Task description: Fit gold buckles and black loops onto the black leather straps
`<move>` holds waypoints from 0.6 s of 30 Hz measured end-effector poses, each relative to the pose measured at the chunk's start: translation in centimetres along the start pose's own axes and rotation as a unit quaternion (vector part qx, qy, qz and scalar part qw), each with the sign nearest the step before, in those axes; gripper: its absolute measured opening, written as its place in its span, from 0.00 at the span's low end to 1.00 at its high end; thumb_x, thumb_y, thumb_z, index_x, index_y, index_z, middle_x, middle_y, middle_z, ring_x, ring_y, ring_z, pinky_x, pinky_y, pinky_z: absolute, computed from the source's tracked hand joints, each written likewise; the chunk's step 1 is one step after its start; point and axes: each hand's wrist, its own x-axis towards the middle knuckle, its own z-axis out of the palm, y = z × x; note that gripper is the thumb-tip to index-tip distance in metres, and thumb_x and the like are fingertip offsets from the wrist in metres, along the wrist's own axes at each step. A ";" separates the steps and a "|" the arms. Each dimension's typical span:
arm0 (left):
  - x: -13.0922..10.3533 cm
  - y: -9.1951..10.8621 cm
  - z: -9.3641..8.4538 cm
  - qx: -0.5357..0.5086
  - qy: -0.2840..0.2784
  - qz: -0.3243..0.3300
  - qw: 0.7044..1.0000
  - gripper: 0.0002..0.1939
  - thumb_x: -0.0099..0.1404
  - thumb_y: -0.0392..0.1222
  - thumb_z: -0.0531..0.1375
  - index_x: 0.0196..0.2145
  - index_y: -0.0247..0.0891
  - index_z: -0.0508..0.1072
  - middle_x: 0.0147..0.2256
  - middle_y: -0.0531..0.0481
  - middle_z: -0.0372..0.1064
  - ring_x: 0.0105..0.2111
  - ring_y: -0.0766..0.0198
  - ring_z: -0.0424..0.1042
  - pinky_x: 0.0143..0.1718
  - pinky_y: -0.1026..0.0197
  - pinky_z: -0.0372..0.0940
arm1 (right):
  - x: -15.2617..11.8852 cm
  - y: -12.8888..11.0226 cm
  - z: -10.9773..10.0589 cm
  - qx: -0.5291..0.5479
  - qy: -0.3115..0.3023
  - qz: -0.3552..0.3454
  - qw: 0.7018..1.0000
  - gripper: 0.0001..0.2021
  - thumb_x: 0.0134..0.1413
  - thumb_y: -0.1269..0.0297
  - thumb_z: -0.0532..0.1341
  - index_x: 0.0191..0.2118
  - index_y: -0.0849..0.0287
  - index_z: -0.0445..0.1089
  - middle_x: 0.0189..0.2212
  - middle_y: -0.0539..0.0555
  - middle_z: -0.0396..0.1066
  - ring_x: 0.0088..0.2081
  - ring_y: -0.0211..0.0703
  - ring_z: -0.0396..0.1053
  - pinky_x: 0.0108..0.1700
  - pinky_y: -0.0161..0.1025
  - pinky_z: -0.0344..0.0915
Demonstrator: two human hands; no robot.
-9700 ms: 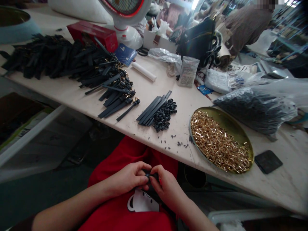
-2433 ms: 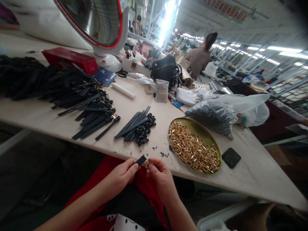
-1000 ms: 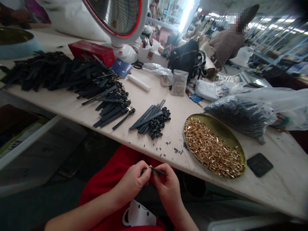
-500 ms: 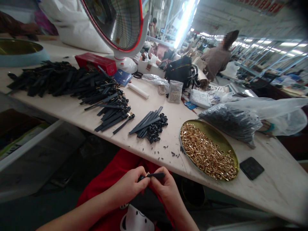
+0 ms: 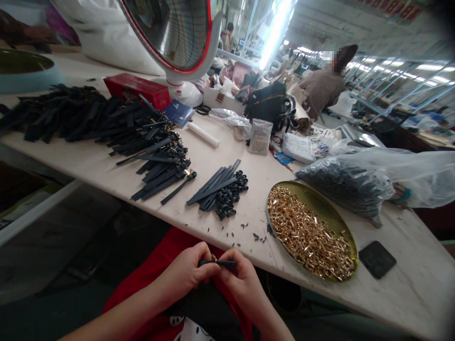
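Above my lap, just off the table's front edge, my left hand (image 5: 194,265) pinches one end of a black strap (image 5: 225,263) with a small gold buckle (image 5: 214,259) on it. My right hand (image 5: 241,274) is closed on the strap's other part, to the right of the buckle. Fingertips partly hide both. On the table ahead lie a small stack of plain black straps (image 5: 213,184) and black loops (image 5: 227,199). A large heap of straps with gold buckles (image 5: 85,113) spreads to the left. At right, a round tray (image 5: 332,208) holds many gold buckles (image 5: 305,232).
A round heater (image 5: 177,38) stands at the back beside a red box (image 5: 137,90). A plastic bag of dark pieces (image 5: 348,184) and a black square pad (image 5: 377,259) lie at right. Farther off is another person (image 5: 322,90). Black scraps (image 5: 259,237) dot the table edge.
Both hands stay together on the strap, whose visible right part has turned slightly and shifted left between the fingers. The whole view has shifted a little.
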 end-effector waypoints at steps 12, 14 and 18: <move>4.8 0.6 -1.0 0.035 0.058 0.019 0.998 0.13 0.63 0.47 0.48 0.26 0.37 0.64 0.19 0.59 0.57 0.21 0.68 0.59 0.23 0.67 0.53 | 12.7 -0.2 -5.7 -0.392 0.109 -0.116 0.906 0.05 0.51 0.68 0.57 0.31 0.59 0.70 0.29 0.54 0.67 0.30 0.44 0.65 0.34 0.38 0.58; 5.4 0.5 -1.0 0.030 0.061 0.013 0.998 0.14 0.62 0.48 0.49 0.25 0.37 0.62 0.18 0.59 0.56 0.20 0.68 0.59 0.23 0.67 0.52 | 12.6 0.2 -5.4 -0.422 0.107 -0.125 0.891 0.05 0.51 0.71 0.56 0.31 0.58 0.70 0.29 0.55 0.66 0.31 0.44 0.64 0.34 0.38 0.58; 6.0 1.0 -0.6 0.037 0.079 0.016 0.996 0.13 0.62 0.47 0.49 0.25 0.37 0.63 0.19 0.59 0.57 0.21 0.68 0.59 0.24 0.67 0.51 | 11.1 0.5 -5.2 -0.392 0.130 -0.113 0.904 0.02 0.47 0.71 0.58 0.27 0.58 0.66 0.27 0.52 0.65 0.30 0.43 0.62 0.33 0.38 0.57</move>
